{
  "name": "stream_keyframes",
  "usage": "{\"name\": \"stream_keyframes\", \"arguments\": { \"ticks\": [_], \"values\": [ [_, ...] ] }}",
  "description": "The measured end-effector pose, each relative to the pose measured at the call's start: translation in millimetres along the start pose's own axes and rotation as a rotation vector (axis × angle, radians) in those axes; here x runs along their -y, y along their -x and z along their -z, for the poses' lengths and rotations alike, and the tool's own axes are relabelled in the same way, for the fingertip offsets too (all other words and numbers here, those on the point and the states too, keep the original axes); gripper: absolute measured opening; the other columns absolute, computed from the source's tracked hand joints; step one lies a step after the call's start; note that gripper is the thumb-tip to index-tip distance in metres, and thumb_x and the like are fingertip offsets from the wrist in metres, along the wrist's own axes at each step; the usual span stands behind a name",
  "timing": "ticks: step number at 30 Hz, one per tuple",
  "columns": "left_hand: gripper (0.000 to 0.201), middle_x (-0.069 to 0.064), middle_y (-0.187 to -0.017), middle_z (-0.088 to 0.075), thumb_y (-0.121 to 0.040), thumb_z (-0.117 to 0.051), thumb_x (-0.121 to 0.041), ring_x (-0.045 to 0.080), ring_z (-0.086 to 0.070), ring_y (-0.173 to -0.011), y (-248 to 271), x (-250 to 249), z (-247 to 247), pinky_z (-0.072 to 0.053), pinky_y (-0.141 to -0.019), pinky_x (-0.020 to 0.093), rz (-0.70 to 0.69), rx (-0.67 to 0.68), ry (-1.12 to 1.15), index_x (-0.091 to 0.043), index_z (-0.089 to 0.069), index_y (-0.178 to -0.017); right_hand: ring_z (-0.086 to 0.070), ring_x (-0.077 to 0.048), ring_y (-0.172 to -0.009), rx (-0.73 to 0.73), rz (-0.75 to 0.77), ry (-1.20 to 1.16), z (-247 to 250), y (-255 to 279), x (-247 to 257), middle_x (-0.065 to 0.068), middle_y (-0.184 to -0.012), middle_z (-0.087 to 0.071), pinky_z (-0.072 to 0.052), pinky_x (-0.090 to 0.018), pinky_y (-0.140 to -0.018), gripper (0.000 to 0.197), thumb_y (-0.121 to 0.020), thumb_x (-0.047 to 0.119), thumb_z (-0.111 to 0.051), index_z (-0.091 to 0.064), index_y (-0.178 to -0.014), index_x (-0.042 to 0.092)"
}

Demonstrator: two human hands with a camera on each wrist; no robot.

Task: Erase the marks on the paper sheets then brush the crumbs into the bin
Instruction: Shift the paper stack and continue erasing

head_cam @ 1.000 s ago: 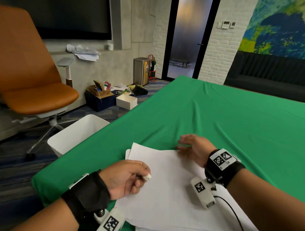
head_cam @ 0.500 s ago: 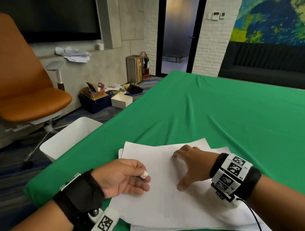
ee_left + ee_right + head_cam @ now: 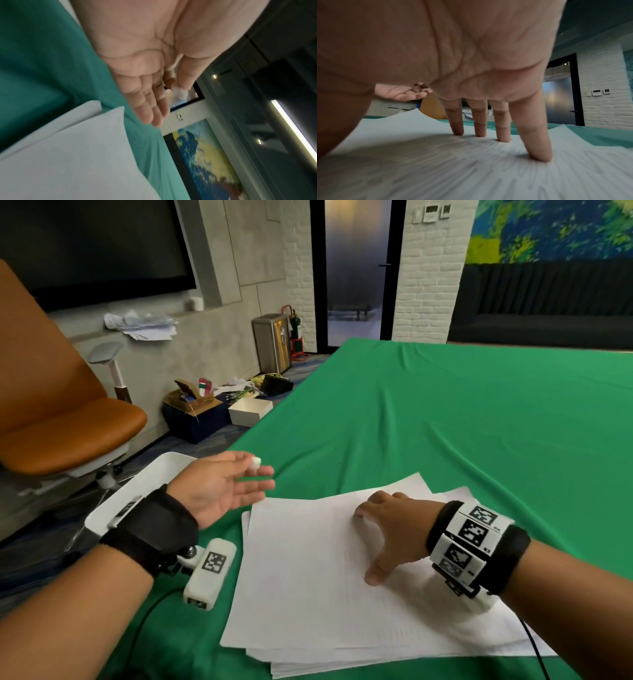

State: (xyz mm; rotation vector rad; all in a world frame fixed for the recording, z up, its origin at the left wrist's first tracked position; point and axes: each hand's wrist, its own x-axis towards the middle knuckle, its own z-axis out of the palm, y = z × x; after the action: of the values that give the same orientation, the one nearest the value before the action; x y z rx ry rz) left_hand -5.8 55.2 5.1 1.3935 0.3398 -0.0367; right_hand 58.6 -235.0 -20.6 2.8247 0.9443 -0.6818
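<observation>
I am pinching the small white eraser between thumb and forefinger of my left hand, lifted over the green cloth beside the white bin. My right hand is pressing straight, spread fingertips onto the paper sheets. I am judging these light, limp and prone to sliding; pinning them flat near the middle suits best.

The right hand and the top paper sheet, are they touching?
Touching. The right wrist view shows the fingertips of the right hand pressed onto the top paper sheet.
</observation>
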Motion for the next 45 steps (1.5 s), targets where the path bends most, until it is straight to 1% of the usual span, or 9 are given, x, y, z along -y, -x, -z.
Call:
{"name": "stream_keyframes", "arguments": {
  "ticks": [4,8,12,19,28,33,37,42,45],
  "values": [
    [0.009,0.018,-0.108,-0.072,-0.094,-0.065,-0.011,0.028,-0.072,-0.094,16.0,0.9,-16.7,-0.059,-0.072,0.033,0.146,0.24,-0.333,-0.007,-0.061,-0.1,-0.04,-0.026,-0.137,0.023,0.011,0.028,-2.2,3.1,-1.8,0.006,-0.157,-0.033,-0.047,-0.049,-0.107,0.118,-0.058,0.078,-0.081,-0.033,-0.155,0.031],
    [0.005,0.011,-0.087,-0.074,-0.092,-0.071,-0.001,0.014,-0.067,-0.071,2.9,12.8,-34.8,-0.056,-0.059,0.021,0.12,0.225,-0.602,-0.004,-0.071,-0.096,-0.04,-0.027,-0.135,0.037,0.012,0.051,2.4,1.5,-1.0,0.008,-0.151,-0.038,-0.049,-0.053,-0.103,0.122,-0.047,0.083,-0.081,-0.035,-0.151,0.037],
    [0.008,0.015,-0.083,-0.075,-0.091,-0.071,0.001,0.017,-0.071,-0.068,-24.1,31.9,-57.2,-0.062,-0.063,0.023,0.203,0.158,-0.639,-0.003,-0.071,-0.098,-0.04,-0.029,-0.134,0.052,0.022,0.039,3.7,-2.2,7.6,0.005,-0.152,-0.034,-0.047,-0.055,-0.104,0.128,-0.046,0.081,-0.085,-0.03,-0.154,0.041],
    [0.004,0.019,-0.08,-0.075,-0.087,-0.073,0.0,0.018,-0.069,-0.063,-63.1,36.8,-80.8,-0.063,-0.065,0.026,0.11,0.066,-0.827,-0.001,-0.074,-0.084,-0.026,-0.034,-0.148,0.119,-0.007,0.078,9.7,-1.7,13.0,0.006,-0.166,-0.01,-0.039,-0.062,-0.112,0.136,-0.054,0.075,-0.087,-0.007,-0.16,0.046],
    [0.014,0.013,-0.072,-0.072,-0.089,-0.067,0.004,0.018,-0.065,-0.062,-59.0,40.3,-88.2,-0.059,-0.06,0.025,0.119,0.176,-0.913,-0.005,-0.073,-0.081,-0.032,-0.036,-0.139,0.129,-0.026,0.104,13.6,-6.9,17.0,0.0,-0.158,-0.02,-0.045,-0.059,-0.104,0.137,-0.051,0.073,-0.089,-0.005,-0.158,0.052],
    [0.017,0.013,-0.066,-0.068,-0.089,-0.065,0.004,0.016,-0.063,-0.053,-68.7,34.4,-95.0,-0.06,-0.058,0.026,0.059,0.03,-0.907,-0.005,-0.07,-0.076,-0.031,-0.037,-0.14,0.129,-0.029,0.106,12.2,-8.1,17.3,0.001,-0.159,-0.018,-0.044,-0.059,-0.105,0.139,-0.05,0.075,-0.088,-0.002,-0.158,0.052],
    [0.017,0.012,-0.073,-0.072,-0.088,-0.067,0.005,0.017,-0.067,-0.061,-67.2,36.7,-91.6,-0.062,-0.067,0.03,0.081,0.104,-0.93,-0.007,-0.072,-0.077,-0.031,-0.037,-0.14,0.136,-0.033,0.105,13.2,-7.3,17.7,0.001,-0.159,-0.018,-0.044,-0.06,-0.105,0.139,-0.051,0.075,-0.088,-0.002,-0.158,0.052],
    [0.024,0.002,-0.055,-0.068,-0.09,-0.065,0.004,0.017,-0.064,-0.059,-71.7,34.0,-95.1,-0.062,-0.077,0.038,0.105,0.08,-0.943,-0.011,-0.07,-0.071,-0.031,-0.038,-0.14,0.137,-0.026,0.096,14.4,-4.8,17.1,0.0,-0.158,-0.019,-0.044,-0.06,-0.105,0.138,-0.052,0.074,-0.088,-0.004,-0.158,0.05],
    [0.023,0.008,-0.062,-0.067,-0.089,-0.065,0.004,0.02,-0.064,-0.06,-76.0,33.5,-97.2,-0.062,-0.069,0.032,0.071,0.026,-0.922,-0.011,-0.069,-0.071,-0.032,-0.038,-0.139,0.134,-0.018,0.098,14.5,-4.5,17.3,0.001,-0.159,-0.018,-0.044,-0.061,-0.104,0.136,-0.051,0.074,-0.089,-0.007,-0.157,0.051]
  ]
}}
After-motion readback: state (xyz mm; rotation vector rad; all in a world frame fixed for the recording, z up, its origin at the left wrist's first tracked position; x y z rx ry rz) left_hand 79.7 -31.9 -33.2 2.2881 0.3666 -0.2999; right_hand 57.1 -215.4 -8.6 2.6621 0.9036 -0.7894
